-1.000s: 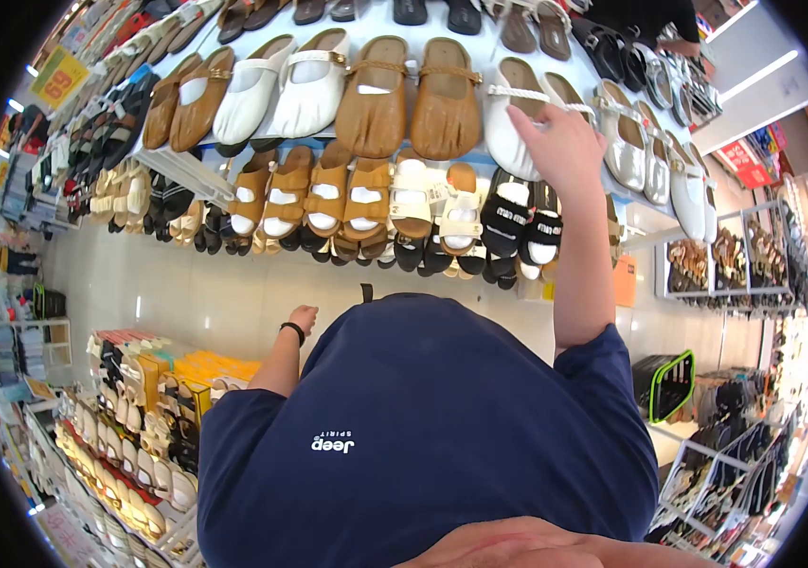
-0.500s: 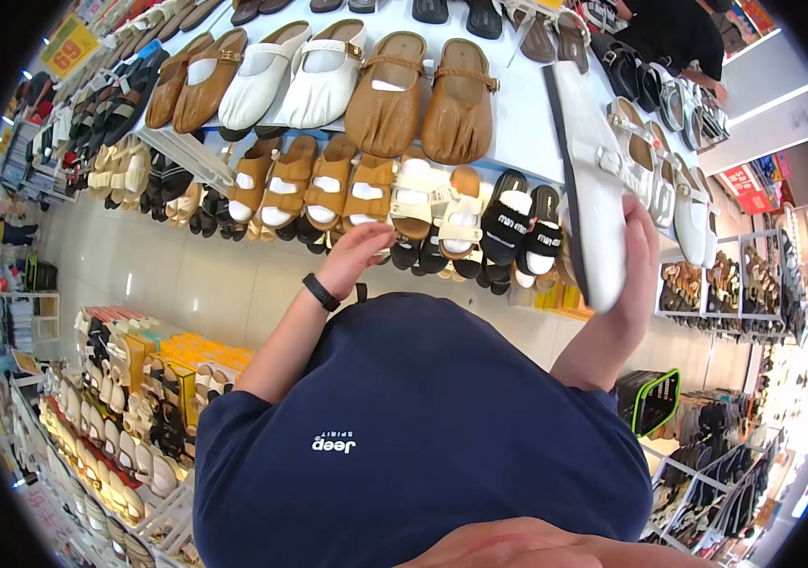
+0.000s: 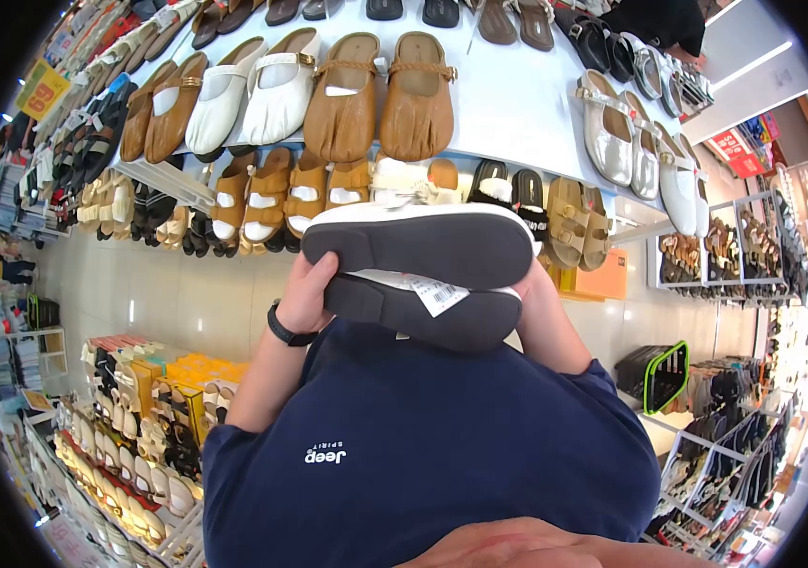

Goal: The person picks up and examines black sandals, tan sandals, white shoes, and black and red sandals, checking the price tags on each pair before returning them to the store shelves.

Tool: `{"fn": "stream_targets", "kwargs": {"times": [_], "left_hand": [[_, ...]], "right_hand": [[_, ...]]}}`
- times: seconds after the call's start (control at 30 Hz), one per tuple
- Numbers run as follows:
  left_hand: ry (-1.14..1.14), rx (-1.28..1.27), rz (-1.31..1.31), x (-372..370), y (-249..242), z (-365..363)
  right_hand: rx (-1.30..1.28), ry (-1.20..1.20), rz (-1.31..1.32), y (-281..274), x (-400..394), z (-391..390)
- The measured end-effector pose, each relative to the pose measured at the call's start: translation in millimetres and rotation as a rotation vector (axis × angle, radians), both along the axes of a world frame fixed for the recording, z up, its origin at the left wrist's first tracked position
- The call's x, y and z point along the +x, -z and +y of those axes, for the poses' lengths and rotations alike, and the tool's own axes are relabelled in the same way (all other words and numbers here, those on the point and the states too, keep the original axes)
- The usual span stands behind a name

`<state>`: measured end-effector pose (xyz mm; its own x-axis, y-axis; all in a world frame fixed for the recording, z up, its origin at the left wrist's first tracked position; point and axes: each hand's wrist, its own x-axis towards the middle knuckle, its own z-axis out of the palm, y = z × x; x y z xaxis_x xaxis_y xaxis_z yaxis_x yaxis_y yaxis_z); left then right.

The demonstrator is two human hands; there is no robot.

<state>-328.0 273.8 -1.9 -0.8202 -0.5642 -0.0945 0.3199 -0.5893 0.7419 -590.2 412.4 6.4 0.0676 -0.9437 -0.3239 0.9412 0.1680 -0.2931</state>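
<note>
The uppers of the held shoes [image 3: 432, 248] are mostly hidden behind their soles, as are most fingers of the left hand [image 3: 305, 298] and right hand [image 3: 538, 292]. Print on the tag [image 3: 445, 297] is too small to read. The cream sandals [image 3: 407, 178] are partly covered; a person [image 3: 658, 24] is cut off above.

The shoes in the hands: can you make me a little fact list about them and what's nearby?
Held: two shoes, white at the edges
Facing the camera: their dark soles
Left hand: thumb on a sole, at one end
Right hand: at the other end, partly hidden
Between the soles: white tag, print too small to read
On the shelf: brown slip-ons, silver shoes and more
Off to the right: black basket with green rim
</note>
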Motion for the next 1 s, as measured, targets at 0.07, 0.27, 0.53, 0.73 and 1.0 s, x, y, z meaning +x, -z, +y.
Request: {"fn": "stream_targets", "kwargs": {"times": [0.07,0.27,0.53,0.73,1.0], "left_hand": [[-0.043,0.079,0.015,8,1,15],[-0.25,0.289,0.001,21,37,37],[-0.406,0.171,-0.072,18,41,39],[-0.404,0.138,-0.064,20,34,38],[-0.4,0.133,-0.06,21,36,39]], "right_hand": [[-0.075,0.001,-0.053,2,4,-5],[-0.019,-0.021,-0.13,15,27,-23],[0.053,-0.156,-0.14,38,39,-36],[0.069,-0.18,-0.123,50,40,-56],[0.062,-0.18,-0.085,52,40,-48]]}}
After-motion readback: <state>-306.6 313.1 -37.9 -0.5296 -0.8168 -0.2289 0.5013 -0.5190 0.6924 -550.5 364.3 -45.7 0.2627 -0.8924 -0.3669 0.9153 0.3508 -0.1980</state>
